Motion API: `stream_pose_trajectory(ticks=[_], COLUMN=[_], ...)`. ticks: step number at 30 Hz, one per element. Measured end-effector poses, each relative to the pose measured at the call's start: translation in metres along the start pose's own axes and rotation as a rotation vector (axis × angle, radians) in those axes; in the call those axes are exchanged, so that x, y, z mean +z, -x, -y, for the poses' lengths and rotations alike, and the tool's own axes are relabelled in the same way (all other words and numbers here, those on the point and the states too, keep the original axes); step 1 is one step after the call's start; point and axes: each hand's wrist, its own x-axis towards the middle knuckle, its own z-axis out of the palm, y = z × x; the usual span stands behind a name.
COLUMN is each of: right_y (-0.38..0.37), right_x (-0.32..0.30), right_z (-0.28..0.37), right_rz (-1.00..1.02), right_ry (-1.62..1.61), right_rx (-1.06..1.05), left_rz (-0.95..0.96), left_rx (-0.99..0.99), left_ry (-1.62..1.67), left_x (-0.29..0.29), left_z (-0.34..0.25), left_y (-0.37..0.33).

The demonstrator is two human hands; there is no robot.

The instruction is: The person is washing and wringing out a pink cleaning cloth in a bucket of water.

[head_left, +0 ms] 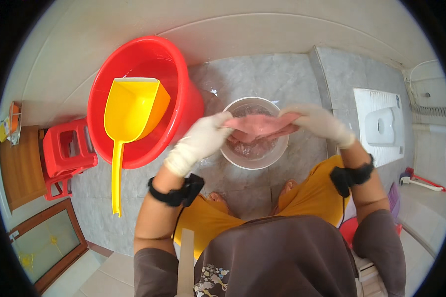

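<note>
A pink cloth (pixel 260 125) is stretched between my two hands over a round white bucket (pixel 280 151). Rippled water (pixel 252 148) shows inside the bucket below the cloth. My left hand (pixel 203 136), in a whitish glove, grips the cloth's left end near the bucket's rim. At the other end my right hand (pixel 322 124), gloved the same way, has its fingers closed on the cloth. Motion blurs the right hand a little. The cloth's lower folds hang close to the water; whether they touch it I cannot tell.
Left of the bucket stands a large red tub (pixel 195 101) with a yellow long-handled scoop (pixel 134 109) lying across it. Red plastic stools (pixel 72 148) are farther left. On the right, past a raised edge (pixel 322 79), are a white squat toilet (pixel 381 126) and a red-and-white-handled brush (pixel 423 183).
</note>
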Motion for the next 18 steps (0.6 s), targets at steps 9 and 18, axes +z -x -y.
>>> stream_pose_trajectory(ticks=[9,18], right_y=[0.082,0.017], right_x=[-0.063,0.008], right_z=[0.122,0.091], right_rz=[-0.486,-0.174], right_ry=[-0.133,0.037], right_rx=[-0.345,-0.566], left_rz=[-0.559,-0.327], left_rx=[0.447,0.395], left_ry=[0.064,-0.202], left_x=[-0.058,0.006], left_z=[-0.123,-0.132], left_y=[0.094,0.043])
